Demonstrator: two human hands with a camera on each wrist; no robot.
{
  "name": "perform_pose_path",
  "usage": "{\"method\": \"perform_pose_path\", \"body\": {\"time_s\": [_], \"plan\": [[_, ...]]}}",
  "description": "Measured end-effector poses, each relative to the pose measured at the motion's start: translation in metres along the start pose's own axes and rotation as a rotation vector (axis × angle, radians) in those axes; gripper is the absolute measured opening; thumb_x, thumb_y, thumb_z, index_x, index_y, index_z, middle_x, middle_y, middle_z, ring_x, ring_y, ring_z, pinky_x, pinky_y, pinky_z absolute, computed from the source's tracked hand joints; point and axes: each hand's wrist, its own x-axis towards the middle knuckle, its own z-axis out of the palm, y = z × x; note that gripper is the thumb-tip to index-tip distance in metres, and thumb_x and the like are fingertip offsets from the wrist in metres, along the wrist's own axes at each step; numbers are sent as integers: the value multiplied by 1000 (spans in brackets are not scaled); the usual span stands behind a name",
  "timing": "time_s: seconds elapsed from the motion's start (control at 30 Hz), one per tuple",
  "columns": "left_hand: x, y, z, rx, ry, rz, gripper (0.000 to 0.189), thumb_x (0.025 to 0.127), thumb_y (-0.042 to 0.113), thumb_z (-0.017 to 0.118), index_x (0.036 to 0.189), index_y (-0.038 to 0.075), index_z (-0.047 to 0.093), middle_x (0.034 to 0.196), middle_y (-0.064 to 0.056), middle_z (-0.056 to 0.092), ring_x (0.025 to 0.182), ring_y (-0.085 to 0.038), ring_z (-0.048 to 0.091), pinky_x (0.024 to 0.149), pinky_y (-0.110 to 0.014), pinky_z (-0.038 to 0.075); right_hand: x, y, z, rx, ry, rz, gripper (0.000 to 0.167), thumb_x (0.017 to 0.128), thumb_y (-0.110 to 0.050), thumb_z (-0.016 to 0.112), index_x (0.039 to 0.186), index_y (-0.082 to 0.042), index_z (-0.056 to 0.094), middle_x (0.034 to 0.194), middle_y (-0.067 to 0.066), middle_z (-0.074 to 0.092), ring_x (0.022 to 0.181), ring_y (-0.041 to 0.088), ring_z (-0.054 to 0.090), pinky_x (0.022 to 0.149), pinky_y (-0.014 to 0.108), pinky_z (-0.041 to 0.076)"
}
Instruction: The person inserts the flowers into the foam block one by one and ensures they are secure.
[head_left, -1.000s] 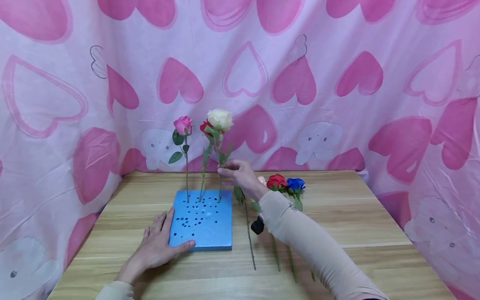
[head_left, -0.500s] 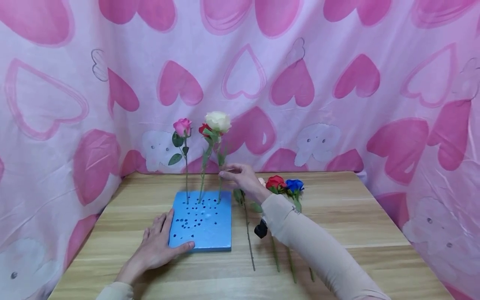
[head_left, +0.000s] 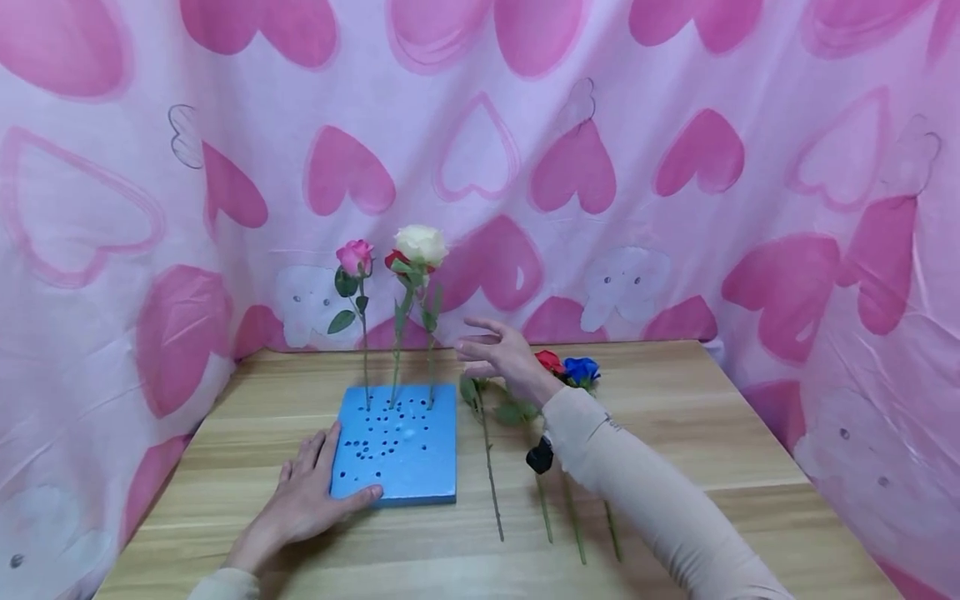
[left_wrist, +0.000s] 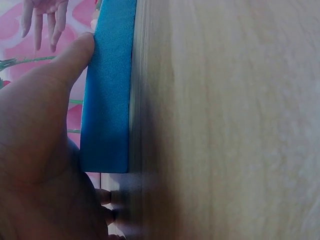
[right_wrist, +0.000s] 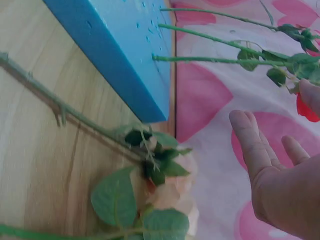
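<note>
Fingers: right hand [head_left: 504, 356] spread, empty; left hand [head_left: 306, 493] straight against blue block [head_left: 420, 482]. Done: three roses [head_left: 422, 246] upright, toward twelve o'clock. Seemingly left: loose roses [head_left: 581, 371], three o'clock.

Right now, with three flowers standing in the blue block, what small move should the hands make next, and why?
I'd probably move the right hand down to the lying flower nearest the block: that hand is open and holds nothing, the white rose stands without it, and the left hand rests against the blue block.
</note>
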Motion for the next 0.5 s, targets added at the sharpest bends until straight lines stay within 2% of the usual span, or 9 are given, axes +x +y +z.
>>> {"method": "perform_pose_path", "body": {"time_s": [0.2, 0.4, 0.5], "plan": [[2, 0, -2, 3, -20, -3, 137, 92, 79, 73, 178, 3, -1, 178, -40, 7, 163, -67, 2, 122, -90, 2, -4, -5, -16, -10, 20, -10, 61, 108, -14, 76, 165, -21, 53, 155, 20, 65, 133, 38, 72, 110, 62, 57], [3, 1, -2, -7, -50, -27, 137, 92, 79, 73, 178, 4, -5, 178, -41, 2, 163, -67, -3, 122, -89, -2, -13, -10, -31, 19, 40, -10, 65, 107, -14, 77, 166, -21, 52, 155, 19, 64, 135, 40, 71, 114, 69, 52], [3, 1, -2, -9, -59, -33, 138, 92, 79, 73, 178, 4, -5, 178, -41, 2, 163, -67, -4, 122, -89, -3, -18, -12, -39, 21, 61, -9, 68, 105, -15, 81, 166, -22, 53, 155, 21, 64, 133, 39, 71, 113, 68, 54]]}}
